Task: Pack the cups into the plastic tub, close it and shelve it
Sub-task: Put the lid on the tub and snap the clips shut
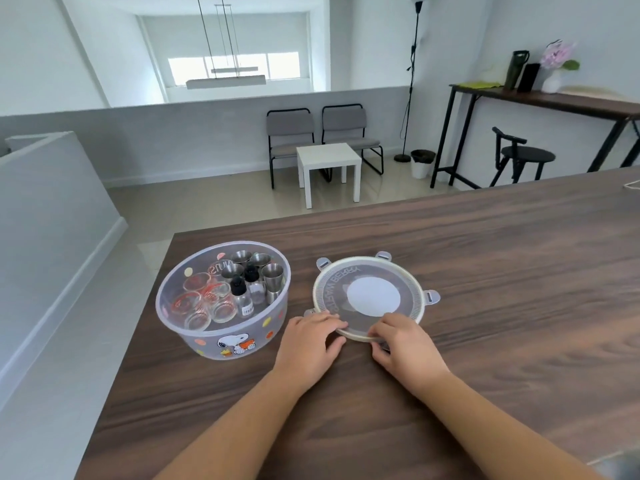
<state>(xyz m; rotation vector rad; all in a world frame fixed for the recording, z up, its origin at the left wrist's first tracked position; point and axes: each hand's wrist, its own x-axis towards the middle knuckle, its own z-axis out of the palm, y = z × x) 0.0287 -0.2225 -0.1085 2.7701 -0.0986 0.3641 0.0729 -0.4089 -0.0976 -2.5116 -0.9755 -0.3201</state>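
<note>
Tub (221, 336) open, both hands' fingers (325, 320) on lid (370, 296)

Two bare forearms, no sleeves in view, left hand (309, 344) and right hand (404, 348) both without gloves, rings, watch or bands, short plain fingernails

Lid's (369, 296) near rim lying hidden under both hands, counter (485, 271) running off the right and bottom edges, bottle label (248, 310) being too small to read.
</note>
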